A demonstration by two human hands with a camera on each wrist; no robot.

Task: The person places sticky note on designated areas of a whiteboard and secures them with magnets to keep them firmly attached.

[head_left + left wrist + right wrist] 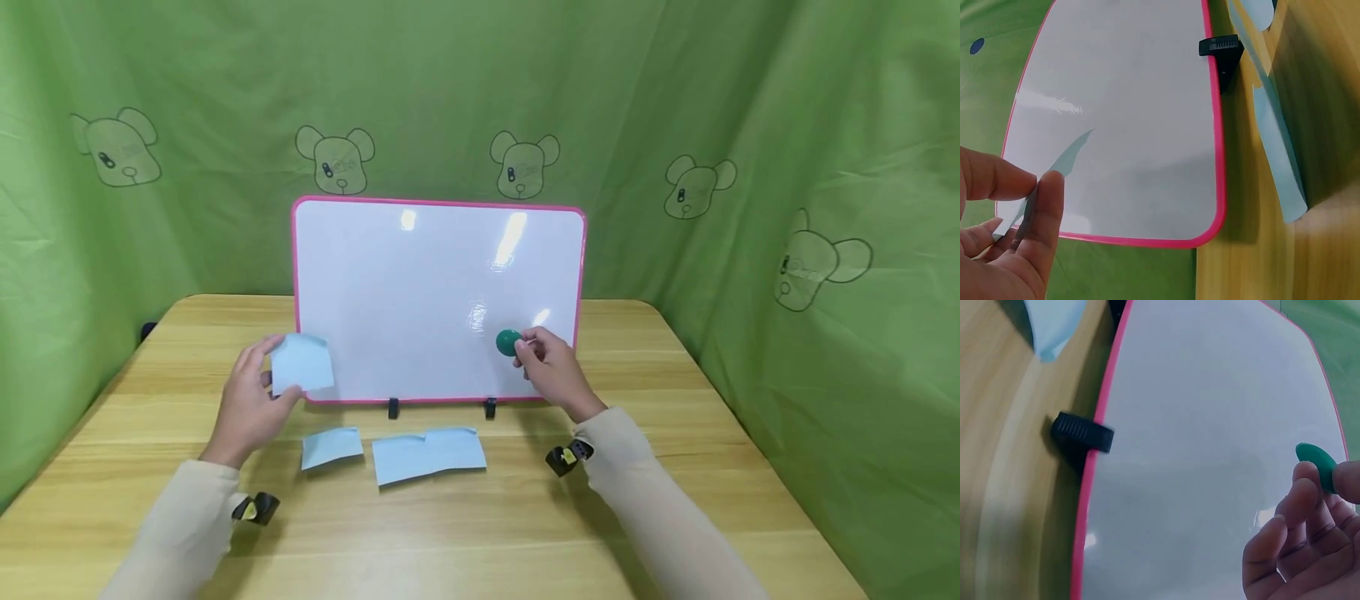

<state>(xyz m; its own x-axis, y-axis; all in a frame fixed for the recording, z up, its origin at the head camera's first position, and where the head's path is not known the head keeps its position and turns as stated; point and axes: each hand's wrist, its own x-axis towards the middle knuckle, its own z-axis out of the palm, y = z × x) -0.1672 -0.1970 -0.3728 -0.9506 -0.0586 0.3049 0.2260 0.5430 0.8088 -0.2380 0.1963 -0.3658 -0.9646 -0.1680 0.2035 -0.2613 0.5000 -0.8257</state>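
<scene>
Biggest thing here is the green curtain [442, 75], wrapped round the back and sides, with cartoon animal heads outlined on it. Inside that sits a wood-grain table [420, 542]. A pink-edged whiteboard [405, 300] stands upright on it, wider than tall, with glare spots on its face.

Two light sleeves [180, 525] [660, 517] reach in from the near side. The left hand [251, 404] is up by the board's lower left corner, and the right hand [555, 371] is in front of the lower right part.

Next size down, paper: a pair of light blue sheets [427, 456] lies side by side on the table in front of the board, edges meeting or overlapping (can't tell which). Just left of them is a single blue sheet [332, 447], edges lifting a bit. The left hand has another, the held sheet [302, 364], clamped between thumb and fingers, covering that lower left corner in the head view.

Smaller stuff: a black gadget [257, 508] [569, 457] at each wrist, and two black clips [393, 408] [490, 407] along the board's bottom edge.

Then the round green disc [507, 342]: right thumb and fingertips pinch it in front of the board. Can't tell if it touches the surface.
</scene>
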